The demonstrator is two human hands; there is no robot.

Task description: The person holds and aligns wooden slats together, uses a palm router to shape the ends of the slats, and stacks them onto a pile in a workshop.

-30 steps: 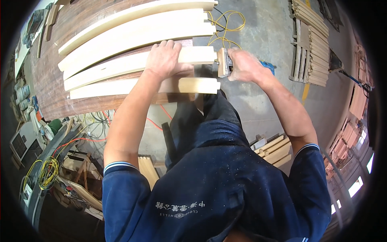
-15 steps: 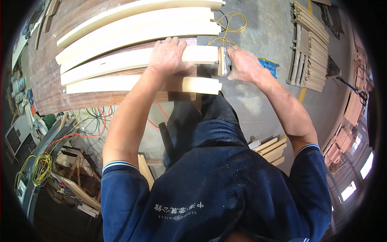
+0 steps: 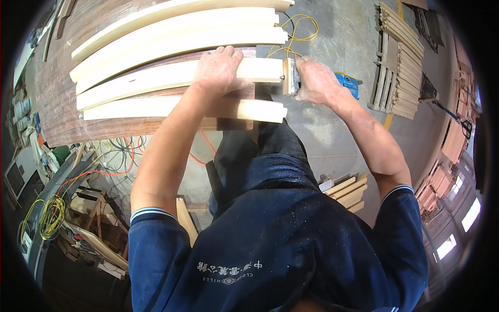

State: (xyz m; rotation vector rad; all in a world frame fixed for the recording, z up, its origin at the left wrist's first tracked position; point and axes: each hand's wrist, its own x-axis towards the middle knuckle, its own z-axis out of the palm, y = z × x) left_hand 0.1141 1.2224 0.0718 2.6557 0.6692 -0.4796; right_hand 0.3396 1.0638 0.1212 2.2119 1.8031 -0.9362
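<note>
My left hand (image 3: 218, 70) grips a pale curved board (image 3: 145, 80), fingers over its far edge, on a dark wood-grain worktop (image 3: 67, 119). My right hand (image 3: 314, 80) is closed on a blue power tool (image 3: 347, 83), whose upright wood-faced plate (image 3: 286, 76) is at the right end of that board, a small metal bit showing there. Another board (image 3: 244, 109) lies nearer me, and several more (image 3: 166, 36) lie beyond, their tenoned ends pointing right.
Looped yellow cord (image 3: 304, 28) lies on the concrete floor (image 3: 338, 130). Stacked timber strips (image 3: 400, 62) lie at right, more pieces (image 3: 345, 195) below right. A coiled hose (image 3: 52, 218), orange cord (image 3: 119, 171) and wooden offcuts (image 3: 96, 218) are at lower left.
The board under my left hand has shifted slightly right with that hand, and its end has come up close to the tool's plate. My right hand stays on the tool.
</note>
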